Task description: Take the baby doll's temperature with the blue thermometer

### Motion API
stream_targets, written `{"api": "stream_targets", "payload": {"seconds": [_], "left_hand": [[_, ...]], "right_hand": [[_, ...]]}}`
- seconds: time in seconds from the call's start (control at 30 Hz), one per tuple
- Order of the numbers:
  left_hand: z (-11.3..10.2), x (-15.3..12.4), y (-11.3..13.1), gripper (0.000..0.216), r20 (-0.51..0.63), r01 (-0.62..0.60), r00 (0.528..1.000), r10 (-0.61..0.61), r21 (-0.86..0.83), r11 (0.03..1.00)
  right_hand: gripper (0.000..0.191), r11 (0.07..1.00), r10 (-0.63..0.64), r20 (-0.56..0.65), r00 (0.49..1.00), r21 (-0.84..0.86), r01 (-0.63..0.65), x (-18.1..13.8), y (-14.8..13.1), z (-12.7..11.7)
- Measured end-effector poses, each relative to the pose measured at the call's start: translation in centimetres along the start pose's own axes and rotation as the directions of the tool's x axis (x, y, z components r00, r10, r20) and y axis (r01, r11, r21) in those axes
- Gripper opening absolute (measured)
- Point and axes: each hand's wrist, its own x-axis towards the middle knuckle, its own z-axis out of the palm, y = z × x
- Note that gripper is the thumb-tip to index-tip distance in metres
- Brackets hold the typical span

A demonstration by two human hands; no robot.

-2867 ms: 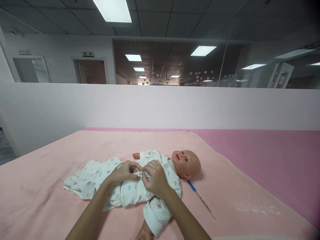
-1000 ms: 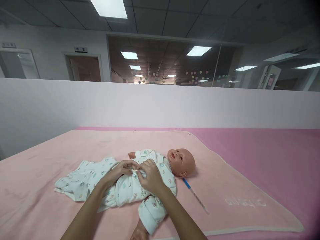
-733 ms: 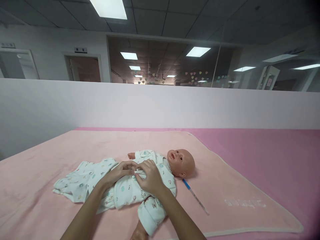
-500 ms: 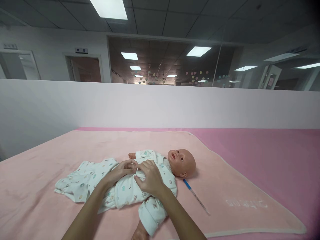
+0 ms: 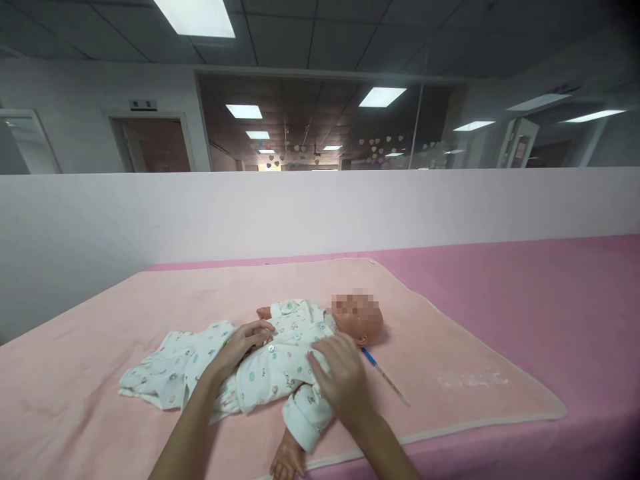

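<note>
A baby doll (image 5: 364,327) lies on its back, head to the right, dressed in a white printed shirt (image 5: 280,367) with buttons down the front. White printed trousers (image 5: 167,367) cover its legs, stretching left. My left hand (image 5: 247,340) rests on the shirt at the belly, fingers extended and flat. Above the chest and near shoulder hovers my right hand (image 5: 343,373), thumb apart from the fingers, slightly blurred, with nothing seen in it; whether it touches the cloth I cannot tell. Beside the doll's head lies a thermometer (image 5: 385,377) with a blue end.
A peach blanket (image 5: 450,347) spreads under the doll, over a pink cover (image 5: 540,293). One doll hand (image 5: 287,460) reaches toward the near edge. A white low wall (image 5: 300,210) stands behind. Beyond are a doorway (image 5: 157,147) and glass with heart stickers.
My right hand has moved right, from the shirt's middle to the upper chest, away from my left hand. A button it covered now shows. My left hand stays on the belly. The view has shifted slightly.
</note>
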Motion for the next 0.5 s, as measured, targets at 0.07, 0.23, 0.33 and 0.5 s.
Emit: {"api": "stream_targets", "payload": {"seconds": [0.07, 0.23, 0.33, 0.5], "left_hand": [[0.1, -0.1, 0.1, 0.028, -0.032, -0.004, 0.999, 0.006, 0.047, 0.999], [0.5, -0.4, 0.9, 0.032, -0.135, -0.028, 0.990, 0.042, 0.106, 0.994], [1.7, -1.1, 1.9, 0.027, -0.348, -0.097, 0.917, 0.194, 0.277, 0.956], [7.1, -3.2, 4.4, 0.023, -0.310, -0.255, 0.846, 0.434, 0.479, 0.840]], "right_hand": [[0.014, 0.961, 0.186, -0.084, 0.979, -0.191, -0.199, -3.7, 1.8, -2.8], [0.026, 0.749, 0.354, -0.122, 0.927, -0.558, -0.359, -11.0, 6.4, -6.7], [0.023, 0.748, 0.428, 0.018, 0.904, -0.568, -0.343, -11.0, 6.8, -8.0], [0.025, 0.707, 0.677, 0.073, 0.733, -0.340, -0.619, -7.1, 3.4, -10.7]]}}
